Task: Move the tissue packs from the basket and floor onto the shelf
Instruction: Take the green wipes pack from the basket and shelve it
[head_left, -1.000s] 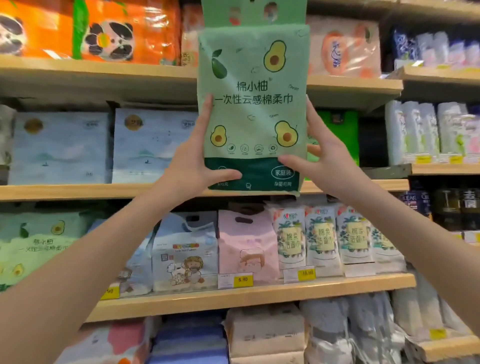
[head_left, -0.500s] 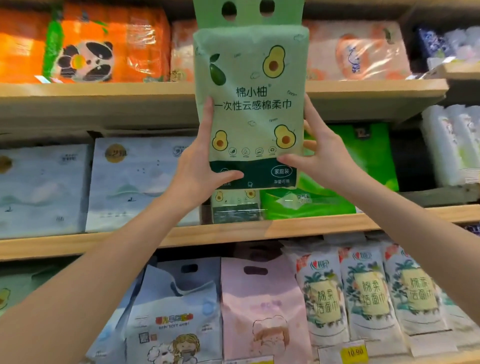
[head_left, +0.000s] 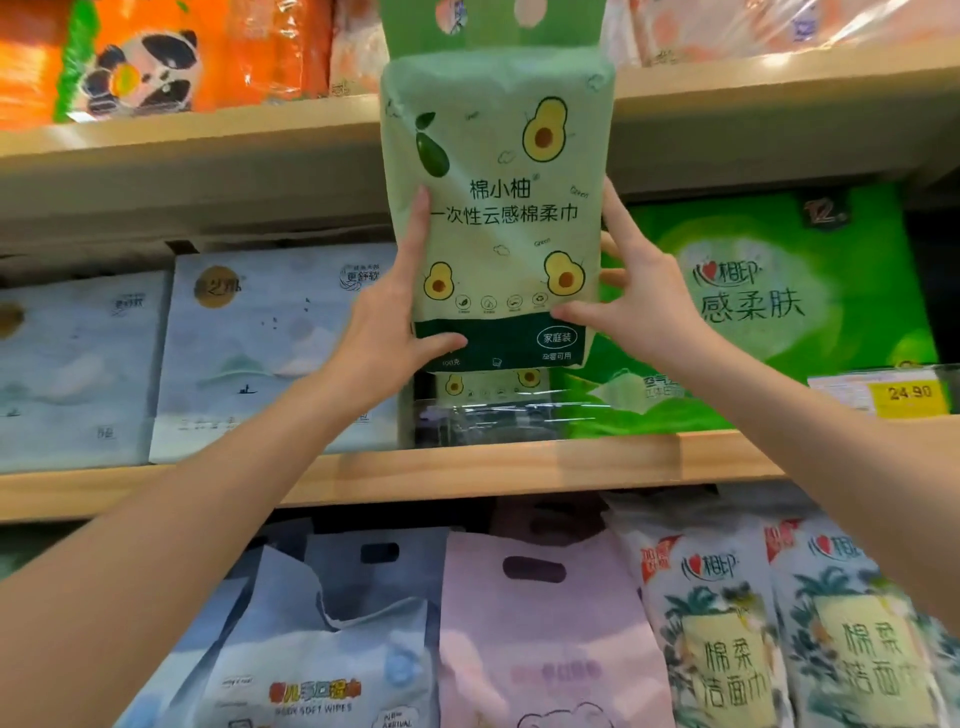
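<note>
Clamping the avocado tissue pack (head_left: 498, 208) upright, left hand (head_left: 395, 332) and right hand (head_left: 644, 301) grip its sides, seemingly aiming for the gap above the shelf's front edge (head_left: 467, 473).

Stocked store shelving, packed tight
An orange panda pack (head_left: 140, 62) up top; a yellow price tag (head_left: 909, 393) reads 24.90 at right.
</note>
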